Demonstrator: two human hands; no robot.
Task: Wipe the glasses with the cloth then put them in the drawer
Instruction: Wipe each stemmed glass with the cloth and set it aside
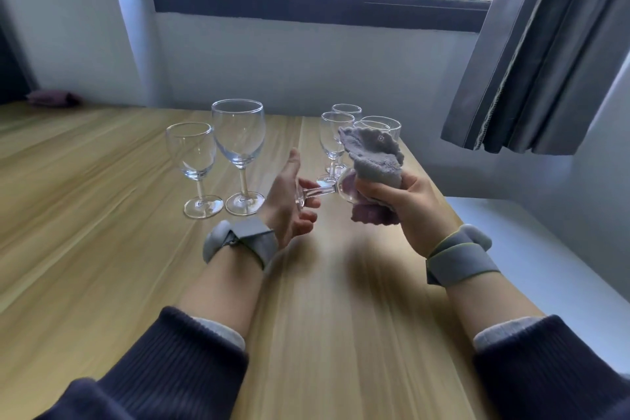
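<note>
Both hands work above the wooden counter (102,249): the left hand (289,201) curls its fingers round the foot of a clear stemmed glass (324,188) lying sideways, while the right hand (409,204) grips a fluffy grey cloth (375,160) bunched over its bowl. Beyond, two clear wine glasses (238,147) stand upright left, and several smaller clear glasses (335,140) cluster behind the cloth.

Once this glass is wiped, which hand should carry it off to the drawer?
Left, probably. The left hand already holds the wine glass by its foot and stem, while the right hand grips the cloth wrapped around the bowl. No drawer is in view.
</note>
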